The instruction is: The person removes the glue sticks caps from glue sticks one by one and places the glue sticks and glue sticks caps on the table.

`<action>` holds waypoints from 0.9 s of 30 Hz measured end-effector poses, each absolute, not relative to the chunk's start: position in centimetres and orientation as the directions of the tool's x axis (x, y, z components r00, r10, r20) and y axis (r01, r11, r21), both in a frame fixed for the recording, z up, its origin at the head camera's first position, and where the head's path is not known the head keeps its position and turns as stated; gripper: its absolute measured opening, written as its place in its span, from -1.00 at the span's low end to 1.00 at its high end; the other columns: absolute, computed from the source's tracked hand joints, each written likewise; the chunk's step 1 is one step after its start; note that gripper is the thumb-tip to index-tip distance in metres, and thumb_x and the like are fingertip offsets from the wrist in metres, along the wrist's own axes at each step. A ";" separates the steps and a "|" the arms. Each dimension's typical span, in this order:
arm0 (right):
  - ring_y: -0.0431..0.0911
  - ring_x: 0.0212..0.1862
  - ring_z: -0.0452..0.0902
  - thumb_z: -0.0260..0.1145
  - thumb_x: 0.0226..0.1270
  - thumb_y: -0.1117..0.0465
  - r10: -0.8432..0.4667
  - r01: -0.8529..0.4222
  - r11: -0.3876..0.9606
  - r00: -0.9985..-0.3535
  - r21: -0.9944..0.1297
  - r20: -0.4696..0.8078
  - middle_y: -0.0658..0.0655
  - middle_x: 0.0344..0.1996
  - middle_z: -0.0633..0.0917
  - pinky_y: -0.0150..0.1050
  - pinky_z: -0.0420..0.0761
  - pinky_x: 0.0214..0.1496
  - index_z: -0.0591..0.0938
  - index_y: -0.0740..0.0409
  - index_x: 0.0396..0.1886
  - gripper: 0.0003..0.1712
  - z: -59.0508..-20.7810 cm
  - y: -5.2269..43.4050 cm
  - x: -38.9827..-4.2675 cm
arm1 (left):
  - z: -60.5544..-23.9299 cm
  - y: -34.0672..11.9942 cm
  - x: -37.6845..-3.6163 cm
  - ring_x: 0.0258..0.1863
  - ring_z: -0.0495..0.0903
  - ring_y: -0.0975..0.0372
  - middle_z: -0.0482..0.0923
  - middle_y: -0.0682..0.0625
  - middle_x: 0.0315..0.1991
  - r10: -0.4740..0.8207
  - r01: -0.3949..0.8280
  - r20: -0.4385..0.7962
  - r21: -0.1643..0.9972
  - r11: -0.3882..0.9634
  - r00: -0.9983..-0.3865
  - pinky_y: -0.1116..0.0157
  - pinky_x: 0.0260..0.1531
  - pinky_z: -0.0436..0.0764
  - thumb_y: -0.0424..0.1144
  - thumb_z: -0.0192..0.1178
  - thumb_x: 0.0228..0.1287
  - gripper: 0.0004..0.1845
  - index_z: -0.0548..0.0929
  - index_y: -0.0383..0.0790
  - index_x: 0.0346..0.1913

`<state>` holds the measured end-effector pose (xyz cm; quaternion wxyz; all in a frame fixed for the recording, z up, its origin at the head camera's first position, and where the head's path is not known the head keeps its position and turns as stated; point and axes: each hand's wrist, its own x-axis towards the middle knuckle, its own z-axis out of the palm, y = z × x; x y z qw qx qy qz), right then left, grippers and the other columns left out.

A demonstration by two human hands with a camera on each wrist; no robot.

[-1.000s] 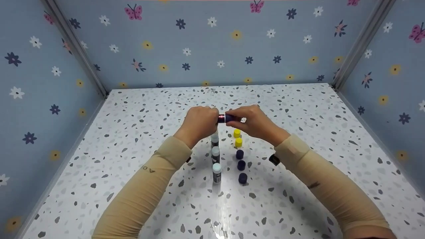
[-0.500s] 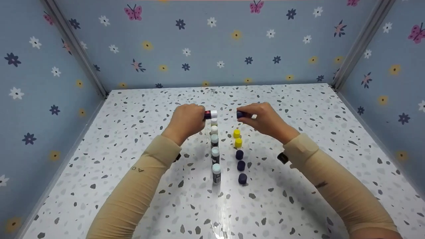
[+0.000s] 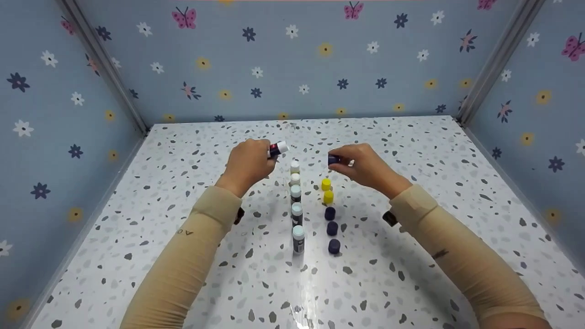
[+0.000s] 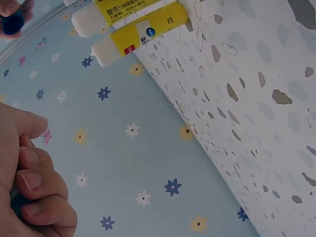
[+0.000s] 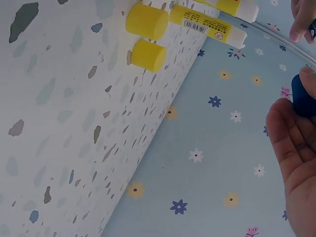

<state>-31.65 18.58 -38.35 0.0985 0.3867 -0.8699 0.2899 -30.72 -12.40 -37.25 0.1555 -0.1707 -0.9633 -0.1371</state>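
Note:
My left hand (image 3: 247, 164) grips an uncapped dark glue stick (image 3: 278, 149), its white end pointing right and slightly up, above the table. To the right, my right hand (image 3: 364, 167) pinches a dark blue cap (image 3: 333, 159) between thumb and fingers, apart from the stick. The cap (image 5: 302, 96) also shows in the right wrist view. Between and below the hands, several uncapped glue sticks (image 3: 298, 242) stand upright in a line. Two of them, far in the row, have yellow bodies, as the yellow glue stick (image 4: 148, 33) in the left wrist view shows.
Right of the standing sticks runs a row of caps: two yellow caps (image 3: 328, 197) at the far end and three dark blue caps (image 3: 332, 228) nearer. The speckled white table (image 3: 192, 283) is bounded by flowered blue panels (image 3: 292, 59) at the back and sides.
The dark blue cap has come off the glue stick. My left hand has moved left and away with the stick, now tilted; my right hand has moved slightly right with the cap.

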 end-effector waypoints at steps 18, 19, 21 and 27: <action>0.12 -0.01 0.69 0.25 0.68 0.21 -0.543 -0.559 0.702 -0.821 -0.442 0.177 0.34 0.10 0.76 0.07 0.73 0.12 0.56 0.37 0.46 -0.49 -38.4 17.3 -33.4 | -39.1 -12.7 -31.7 -0.60 0.51 0.22 0.51 -0.02 -0.48 0.158 0.275 0.226 0.762 0.586 -0.961 0.27 -0.50 0.61 0.00 0.19 0.65 -0.69 0.57 -0.21 -0.12; 0.12 0.00 0.69 0.26 0.67 0.21 -0.535 -0.548 0.709 -0.828 -0.443 0.168 0.34 0.11 0.76 0.07 0.73 0.13 0.57 0.37 0.45 -0.50 -38.4 17.3 -33.6 | -39.2 -12.7 -31.7 -0.58 0.52 0.21 0.52 -0.03 -0.45 0.158 0.268 0.216 0.776 0.571 -0.964 0.26 -0.50 0.64 0.02 0.18 0.66 -0.68 0.56 -0.21 -0.07; 0.12 0.02 0.70 0.29 0.66 0.22 -0.518 -0.527 0.723 -0.841 -0.447 0.153 0.32 0.11 0.76 0.07 0.73 0.15 0.59 0.35 0.40 -0.54 -38.6 17.2 -33.9 | -39.3 -12.7 -31.7 -0.51 0.53 0.18 0.53 -0.05 -0.38 0.161 0.255 0.198 0.799 0.544 -0.967 0.24 -0.47 0.67 0.06 0.16 0.66 -0.64 0.53 -0.22 0.01; 0.11 0.00 0.70 0.37 0.59 0.28 -0.502 -0.512 0.746 -0.853 -0.426 0.144 0.30 0.07 0.78 0.06 0.73 0.14 0.64 0.31 0.24 -0.66 -39.3 17.2 -34.9 | -39.8 -13.0 -32.0 -0.38 0.52 0.14 0.54 -0.09 -0.26 0.200 0.245 0.164 0.830 0.502 -0.966 0.21 -0.38 0.71 0.15 0.06 0.70 -0.59 0.50 -0.18 0.07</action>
